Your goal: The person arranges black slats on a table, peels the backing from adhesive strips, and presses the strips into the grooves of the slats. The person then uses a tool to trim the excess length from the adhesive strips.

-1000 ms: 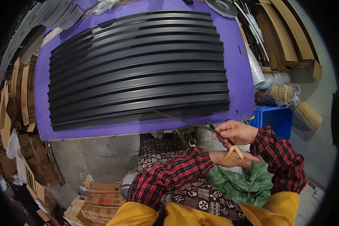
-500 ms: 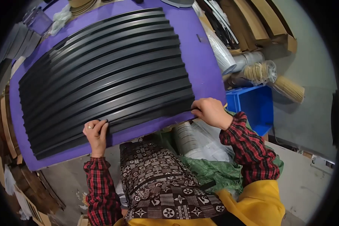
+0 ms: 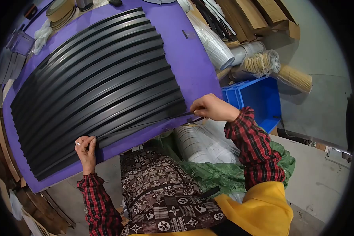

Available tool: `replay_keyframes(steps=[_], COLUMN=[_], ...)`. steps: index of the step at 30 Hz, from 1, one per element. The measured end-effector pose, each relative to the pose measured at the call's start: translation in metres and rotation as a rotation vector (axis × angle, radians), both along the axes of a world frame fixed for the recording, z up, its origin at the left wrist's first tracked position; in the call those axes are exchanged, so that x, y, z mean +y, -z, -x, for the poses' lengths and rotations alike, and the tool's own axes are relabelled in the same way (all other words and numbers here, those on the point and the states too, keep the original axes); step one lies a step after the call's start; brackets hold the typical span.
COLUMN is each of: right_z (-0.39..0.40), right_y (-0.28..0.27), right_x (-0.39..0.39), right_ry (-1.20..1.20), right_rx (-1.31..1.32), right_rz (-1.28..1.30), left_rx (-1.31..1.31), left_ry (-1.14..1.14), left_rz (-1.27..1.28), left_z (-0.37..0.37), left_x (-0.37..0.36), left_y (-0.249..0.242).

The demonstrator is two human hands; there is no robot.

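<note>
The thin black strip (image 3: 157, 120) runs slantwise along the near edge of the ribbed black sheet (image 3: 94, 86), and from over here I'd say handling it well means keeping it straight and lightly taut, both hands pulling level so it doesn't twist or bow. The strip spans the gap between the two grips. At its left, the left hand (image 3: 85, 151) has thumb and fingers pinched together, seemingly on the strip, right at the sheet's near edge. At the other end the right hand (image 3: 211, 108) has its fingers curled in, apparently nipping the strip just past the sheet's right corner; how firmly, I can't tell. Under the sheet is the purple worktop (image 3: 194, 59), and near the right forearm, off the worktop's right side, stands a blue crate (image 3: 233, 96)
</note>
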State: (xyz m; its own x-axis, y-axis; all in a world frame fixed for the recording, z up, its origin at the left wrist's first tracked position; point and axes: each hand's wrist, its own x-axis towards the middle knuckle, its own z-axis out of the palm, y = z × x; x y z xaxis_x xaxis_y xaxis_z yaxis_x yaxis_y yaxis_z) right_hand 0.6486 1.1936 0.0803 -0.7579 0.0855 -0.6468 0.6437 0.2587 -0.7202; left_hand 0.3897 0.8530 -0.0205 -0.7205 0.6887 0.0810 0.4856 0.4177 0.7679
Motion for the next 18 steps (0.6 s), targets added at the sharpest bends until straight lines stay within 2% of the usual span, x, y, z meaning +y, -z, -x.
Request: replay_keyframes(steps=[2,3,4,6,7,9,10,13,16,18], right_z=[0.001,0.000,-0.001,0.002,-0.002,-0.002,0.004,0.000,-0.004,-0.006], right_y=[0.011,0.021,0.024,0.025,0.030,0.032,0.015,0.024,0.015,0.019], right_x=[-0.012,-0.019,-0.024,-0.034,-0.032,-0.028,-0.031,-0.036,-0.029,-0.024], right_ry=[-0.100,-0.062,-0.062,-0.066,-0.069,0.070,0.311,0.847,0.688,0.667], right_rx=[0.169,0.200,0.206,0.073,0.080,0.312,0.056,0.131,0.134,0.140], right_rz=[-0.628,-0.775,-0.772,-1.030,-1.021,-0.802,-0.413,0.168,0.282,0.306], left_rx=[0.004,0.007,0.012,0.010,0.014,0.075,0.074,0.043,0.015,0.024], left_ry=[0.001,-0.005,-0.008,-0.010,-0.016,0.021,0.021,0.005,-0.004,-0.013], left_rz=[0.009,0.014,0.016,0.019,0.028,0.001,-0.025,-0.013,-0.011,0.004], left_z=[0.001,0.001,0.001,0.000,0.000,0.002,0.002,0.002,0.003,0.004], left_x=[-0.001,-0.001,-0.001,0.000,0.000,0.001,0.001,0.004,0.001,-0.001], left_y=[0.002,0.002,0.002,0.001,0.001,0.002,0.002,-0.004,-0.001,-0.001])
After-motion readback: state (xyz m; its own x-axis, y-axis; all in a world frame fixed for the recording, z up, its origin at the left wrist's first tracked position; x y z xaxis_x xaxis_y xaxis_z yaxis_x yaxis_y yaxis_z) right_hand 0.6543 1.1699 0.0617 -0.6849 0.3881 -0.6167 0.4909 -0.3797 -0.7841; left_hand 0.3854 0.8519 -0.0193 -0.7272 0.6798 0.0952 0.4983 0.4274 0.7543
